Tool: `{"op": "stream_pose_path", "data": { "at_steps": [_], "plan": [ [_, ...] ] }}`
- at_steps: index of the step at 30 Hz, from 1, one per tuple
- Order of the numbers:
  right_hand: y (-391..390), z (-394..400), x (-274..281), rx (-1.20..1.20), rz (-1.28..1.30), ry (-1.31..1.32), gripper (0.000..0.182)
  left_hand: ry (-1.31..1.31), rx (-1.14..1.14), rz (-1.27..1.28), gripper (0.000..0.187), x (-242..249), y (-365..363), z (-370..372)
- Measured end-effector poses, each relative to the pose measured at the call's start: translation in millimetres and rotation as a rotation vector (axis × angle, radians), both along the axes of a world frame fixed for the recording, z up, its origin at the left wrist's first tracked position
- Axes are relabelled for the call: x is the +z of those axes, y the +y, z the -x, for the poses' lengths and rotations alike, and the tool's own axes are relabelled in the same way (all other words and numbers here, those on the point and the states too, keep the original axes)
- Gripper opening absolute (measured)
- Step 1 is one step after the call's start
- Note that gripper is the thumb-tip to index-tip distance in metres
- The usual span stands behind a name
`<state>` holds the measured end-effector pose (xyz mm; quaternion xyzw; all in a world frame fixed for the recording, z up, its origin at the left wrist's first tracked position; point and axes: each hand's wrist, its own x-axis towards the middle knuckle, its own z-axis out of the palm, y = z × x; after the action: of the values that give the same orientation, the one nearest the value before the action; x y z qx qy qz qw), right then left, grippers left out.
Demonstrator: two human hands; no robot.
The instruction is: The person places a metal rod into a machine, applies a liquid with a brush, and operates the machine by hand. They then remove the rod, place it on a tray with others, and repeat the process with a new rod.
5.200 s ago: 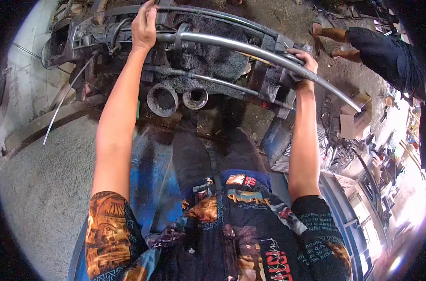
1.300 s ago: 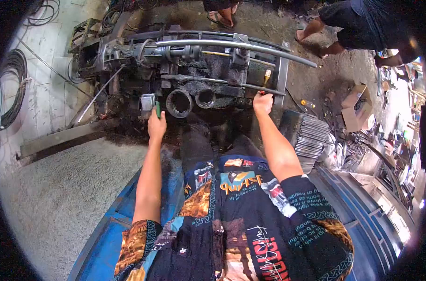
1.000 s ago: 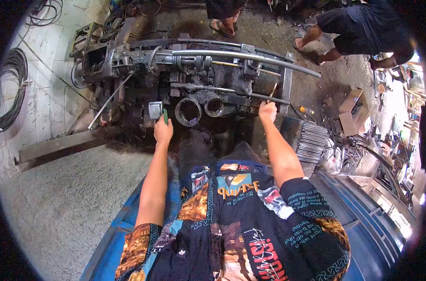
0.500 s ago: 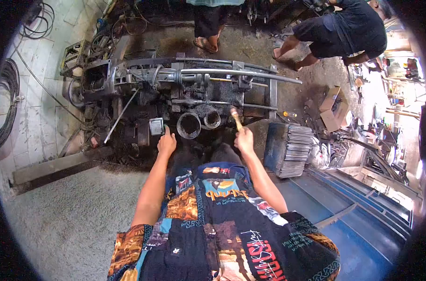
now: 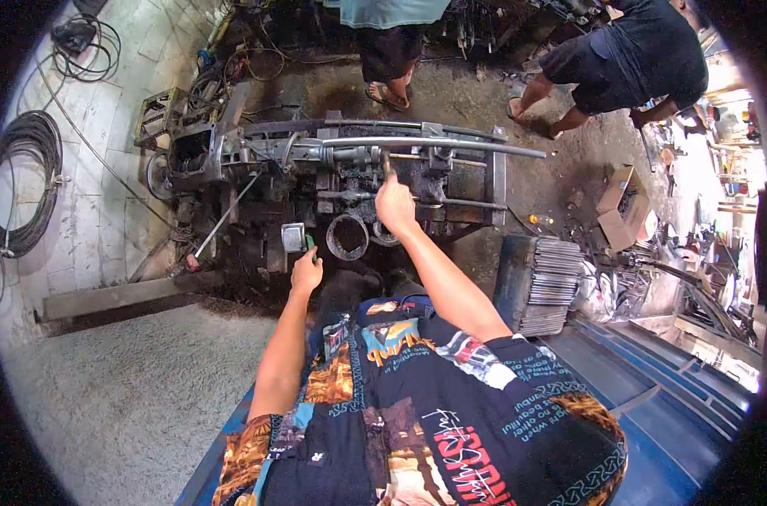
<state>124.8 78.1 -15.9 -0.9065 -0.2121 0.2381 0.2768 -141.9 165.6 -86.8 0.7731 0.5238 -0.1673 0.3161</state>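
My right hand (image 5: 395,207) is closed around the handle of a paintbrush (image 5: 389,169). Its far end is at the long metal machine (image 5: 350,155), over the middle of the shafts. Lower and to the left, my left hand (image 5: 307,272) has its fingers closed at the green edge of a small square metal tin (image 5: 293,238); what is in the tin is too small to tell. Between my hands lies a round metal ring (image 5: 347,237), and a second ring (image 5: 384,234) is partly covered by my right wrist.
A finned metal block (image 5: 554,287) stands at the right beside a blue metal frame (image 5: 653,422). An open cardboard box (image 5: 622,207) sits further back. Two people stand beyond the machine. Coiled cable (image 5: 29,181) lies at the left, near a metal beam (image 5: 126,296).
My right hand has moved up and left with the paintbrush, from beside the rings onto the machine's shafts. My left hand and the tin are slightly lower, and the view has shifted a little.
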Motion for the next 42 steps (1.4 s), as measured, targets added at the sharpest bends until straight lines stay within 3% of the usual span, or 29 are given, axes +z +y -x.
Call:
{"op": "stream_pose_path", "data": {
  "at_steps": [4, 10, 25, 30, 32, 36, 42],
  "plan": [
    [-45.4, 13.1, 13.1, 0.102, -0.036, 0.11, 0.035, -0.041, 0.012, -0.032, 0.044, -1.9, -5.5, -3.6],
    [-83.4, -1.0, 8.9, 0.054, -0.107, 0.098, 0.031, -0.08, 0.067, -0.11, 0.043, -4.8, -13.9, -6.9],
    [-45.5, -10.3, 13.4, -0.011, -0.219, -0.022, 0.038, -0.022, -0.023, -0.227, 0.044, 2.0, -17.8, -21.1],
    [-9.7, -17.8, 6.7, -0.027, -0.11, -0.042, 0.038, -0.007, -0.001, -0.19, 0.044, 0.7, -16.7, -22.5],
    [-6.8, -13.6, -1.8, 0.07, -0.06, -0.041, 0.037, 0.002, 0.003, -0.18, 0.044, -0.4, -13.7, -22.0],
    [-34.6, -4.2, 12.8, 0.205, 0.026, 0.052, 0.036, 0.0, -0.006, -0.216, 0.044, -1.3, -14.1, -20.2],
    [-71.1, 9.1, 9.8, 0.099, -0.041, 0.021, 0.033, 0.043, 0.01, -0.19, 0.046, 3.7, -14.6, -25.4]
  ]
}}
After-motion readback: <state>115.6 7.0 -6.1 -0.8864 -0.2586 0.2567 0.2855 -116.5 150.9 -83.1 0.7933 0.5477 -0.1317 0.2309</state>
